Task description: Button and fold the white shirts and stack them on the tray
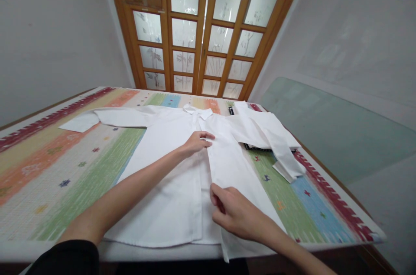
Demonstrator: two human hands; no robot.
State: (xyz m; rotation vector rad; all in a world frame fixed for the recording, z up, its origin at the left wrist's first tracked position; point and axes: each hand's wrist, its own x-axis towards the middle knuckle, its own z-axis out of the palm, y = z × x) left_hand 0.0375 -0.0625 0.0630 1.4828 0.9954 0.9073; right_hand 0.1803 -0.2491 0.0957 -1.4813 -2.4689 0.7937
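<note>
A white long-sleeved shirt (162,188) lies spread on the table, collar at the far side and hem at the near edge. Its front is unfastened, the two panels parting down the middle. My left hand (196,143) pinches the edge of the right-hand front panel below the collar. Lower on that same edge, my right hand (232,210) is closed on the cloth, and the bottom corner hangs over the table's edge. One sleeve stretches out to the left; the other, on the right, is bent toward me.
A folded white garment stack (286,130) with dark striped cloth beneath lies at the right, partly under the shirt's sleeve. A striped, patterned cloth (91,171) covers the table. Walls flank both sides, and a wooden glass-paned door (201,50) stands beyond.
</note>
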